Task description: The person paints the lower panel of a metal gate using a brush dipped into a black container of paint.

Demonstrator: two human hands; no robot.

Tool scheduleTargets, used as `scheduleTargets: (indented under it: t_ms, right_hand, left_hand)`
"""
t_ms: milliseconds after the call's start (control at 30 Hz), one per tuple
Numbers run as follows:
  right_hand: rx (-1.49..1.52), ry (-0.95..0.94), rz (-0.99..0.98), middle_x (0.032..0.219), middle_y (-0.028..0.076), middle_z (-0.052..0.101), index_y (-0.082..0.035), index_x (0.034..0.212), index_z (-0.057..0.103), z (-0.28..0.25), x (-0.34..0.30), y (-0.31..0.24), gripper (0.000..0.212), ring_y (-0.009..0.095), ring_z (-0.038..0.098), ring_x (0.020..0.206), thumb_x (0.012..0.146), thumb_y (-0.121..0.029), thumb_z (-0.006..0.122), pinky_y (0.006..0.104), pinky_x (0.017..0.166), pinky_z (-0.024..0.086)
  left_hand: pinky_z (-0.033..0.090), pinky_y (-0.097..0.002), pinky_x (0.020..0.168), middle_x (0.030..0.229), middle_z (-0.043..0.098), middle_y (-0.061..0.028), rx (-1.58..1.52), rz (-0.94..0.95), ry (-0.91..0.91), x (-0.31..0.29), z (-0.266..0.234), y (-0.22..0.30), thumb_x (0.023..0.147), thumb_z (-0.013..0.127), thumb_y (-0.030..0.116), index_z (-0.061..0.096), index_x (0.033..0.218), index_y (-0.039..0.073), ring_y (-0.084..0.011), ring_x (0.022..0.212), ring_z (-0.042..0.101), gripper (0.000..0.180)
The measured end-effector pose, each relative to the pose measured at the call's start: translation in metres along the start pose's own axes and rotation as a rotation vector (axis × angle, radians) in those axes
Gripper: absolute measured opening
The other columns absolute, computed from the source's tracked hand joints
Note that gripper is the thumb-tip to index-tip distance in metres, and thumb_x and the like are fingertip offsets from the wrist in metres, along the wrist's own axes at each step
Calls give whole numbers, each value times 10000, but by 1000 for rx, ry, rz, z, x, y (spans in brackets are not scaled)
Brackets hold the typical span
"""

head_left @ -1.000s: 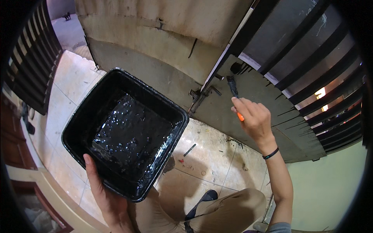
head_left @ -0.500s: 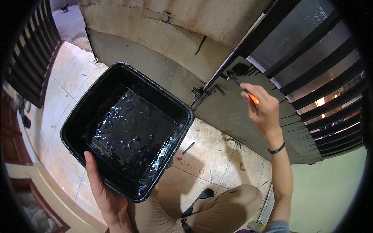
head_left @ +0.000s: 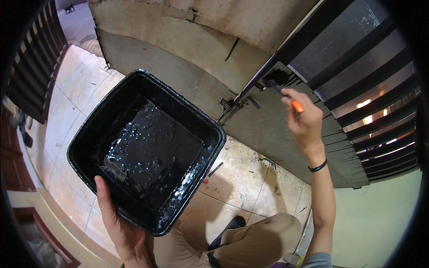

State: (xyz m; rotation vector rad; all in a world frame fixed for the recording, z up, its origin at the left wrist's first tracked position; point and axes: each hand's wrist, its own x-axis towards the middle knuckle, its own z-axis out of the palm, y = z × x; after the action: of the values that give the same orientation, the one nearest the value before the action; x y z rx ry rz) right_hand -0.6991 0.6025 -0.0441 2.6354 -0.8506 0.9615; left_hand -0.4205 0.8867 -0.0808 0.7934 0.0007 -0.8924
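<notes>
My left hand grips the near edge of a square black plastic basin, its thumb over the rim and its other fingers hidden beneath. Glossy black paint covers the basin's floor and streaks its walls. My right hand is closed around the orange-tipped handle of a paintbrush. The brush's dark head lies against a wet black patch on the grey metal gate panel, near the gate's edge. Black drips run down from the bars beside it.
A metal latch bolt projects from the gate left of the brush. Dark horizontal bars fill the gate's upper part at right. Beneath me the tiled floor carries scraps and paint spots. Another barred gate stands at far left, and a pale green wall at lower right.
My right hand and the paintbrush have shifted slightly right, the brush head now over the black patch. The basin has moved very little in my left hand.
</notes>
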Motion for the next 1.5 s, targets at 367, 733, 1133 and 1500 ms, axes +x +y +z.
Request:
scheduleTargets:
  t_ms: [367,733,1133,1500]
  right_hand:
    - [23,21,-9,1004,125,764,-39,1128,732,5,-4,-12,167,242,734,759,969,-87,747,322,673,576]
    - [33,54,-26,980,140,752,-39,1142,728,1,-3,-17,186,246,732,756,957,-60,745,321,677,571]
    - [-174,136,-216,1017,139,772,-24,1129,739,-14,0,-2,205,280,752,818,929,-57,770,330,715,591]
    - [-130,201,-163,1031,121,771,-43,1154,738,-8,-14,-18,253,282,751,815,906,-52,784,347,701,590]
  left_hand:
    - [533,-438,1097,1413,651,-132,-3,1,-23,2,-6,0,1119,476,461,553,1469,43,-258,1257,657,551]
    - [537,-442,1095,1432,633,-134,-13,-11,13,-2,-5,3,1111,494,467,535,1487,55,-259,1274,643,559]
    - [533,-433,1094,1419,642,-130,-22,-21,-17,-3,-9,4,1110,499,467,543,1479,48,-256,1266,644,560]
    - [493,-437,1134,1460,615,-134,-10,-25,-79,-5,-7,0,1112,470,494,513,1509,38,-267,1298,622,606]
